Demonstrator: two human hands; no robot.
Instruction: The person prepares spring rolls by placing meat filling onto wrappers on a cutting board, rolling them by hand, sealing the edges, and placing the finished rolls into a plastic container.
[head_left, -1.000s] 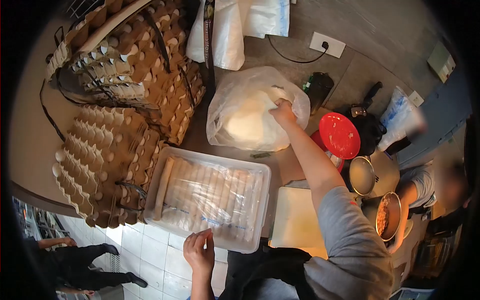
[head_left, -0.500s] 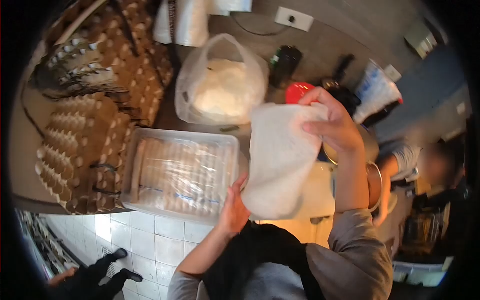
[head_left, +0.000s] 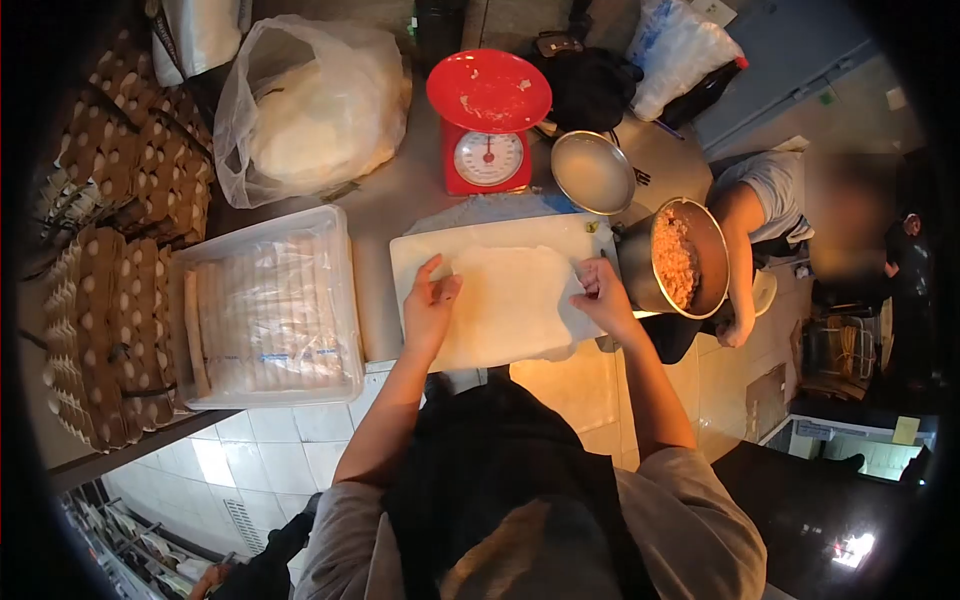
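The pale sheet [head_left: 515,300] lies between left hand [head_left: 430,302] and right hand [head_left: 604,298].

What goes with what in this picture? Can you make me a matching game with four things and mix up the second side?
Things:
1. Kitchen scale
2. Pot
3. Thin pale sheet
4. Plastic tub

Places, colours and states:
A. Spread out between the left hand and the right hand
B. Filled with pale rolls lying side by side
C. Bright red
D. Holding pinkish, chunky food

Right pairs: 1-C, 2-D, 3-A, 4-B.
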